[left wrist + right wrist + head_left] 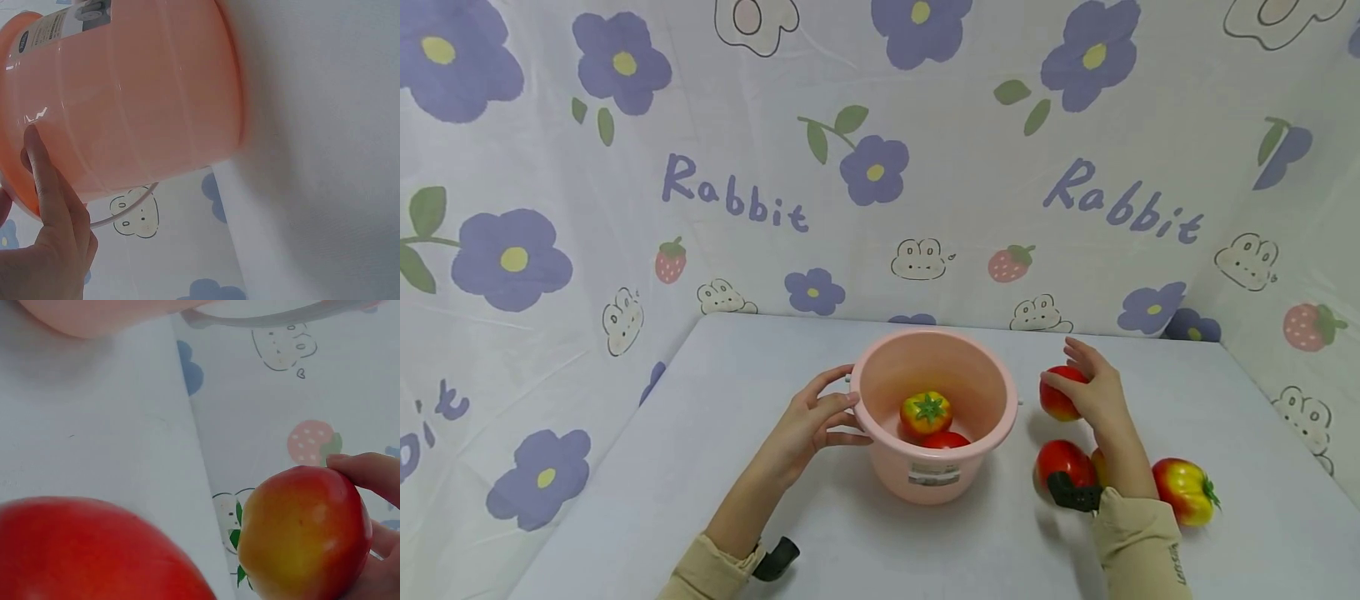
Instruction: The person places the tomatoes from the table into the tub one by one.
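Note:
A pink bucket (927,467) stands upright on the table. My left hand (808,425) holds its left rim, and the left wrist view shows fingers (47,181) lying along the outer wall. Inside the bucket are a red-yellow tomato (926,414) with a green leafy top and a red tomato (946,440), partly hidden by the rim. To the right of the bucket, my right hand (1097,392) grips a red-yellow tomato (300,534) above the table, thumb and fingers around its side. Its green leaves face away from the palm in the right wrist view.
Under my right forearm lie a red tomato (1063,465) and another one mostly hidden behind the wrist. A red-yellow tomato (1186,492) with green leaves sits to the right of the forearm. A white patterned cloth (955,192) hangs behind the white table (760,358).

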The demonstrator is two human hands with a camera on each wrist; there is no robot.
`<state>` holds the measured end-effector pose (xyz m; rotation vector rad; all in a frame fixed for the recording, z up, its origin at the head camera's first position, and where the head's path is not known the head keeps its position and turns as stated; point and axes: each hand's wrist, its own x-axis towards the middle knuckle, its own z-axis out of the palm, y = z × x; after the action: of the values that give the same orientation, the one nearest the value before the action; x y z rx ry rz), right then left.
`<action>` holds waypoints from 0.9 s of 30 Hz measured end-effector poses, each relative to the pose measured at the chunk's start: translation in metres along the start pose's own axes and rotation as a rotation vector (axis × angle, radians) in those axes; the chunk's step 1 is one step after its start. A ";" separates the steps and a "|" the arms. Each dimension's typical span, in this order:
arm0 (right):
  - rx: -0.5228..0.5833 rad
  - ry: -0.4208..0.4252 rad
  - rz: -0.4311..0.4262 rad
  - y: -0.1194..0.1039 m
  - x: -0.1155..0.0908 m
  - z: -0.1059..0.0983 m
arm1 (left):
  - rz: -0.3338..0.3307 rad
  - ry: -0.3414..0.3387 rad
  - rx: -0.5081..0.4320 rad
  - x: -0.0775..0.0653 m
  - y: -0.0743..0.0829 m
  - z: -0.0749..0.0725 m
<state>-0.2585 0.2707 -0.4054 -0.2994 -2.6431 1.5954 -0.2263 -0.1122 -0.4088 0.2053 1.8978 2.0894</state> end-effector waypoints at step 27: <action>0.040 0.105 -0.175 -0.058 -0.021 -0.013 | 0.006 -0.018 -0.003 -0.001 0.001 0.001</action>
<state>-0.2447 0.2517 -0.3474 -0.1419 -2.4804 1.5319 -0.2249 -0.1115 -0.4073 0.2289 1.8859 2.0876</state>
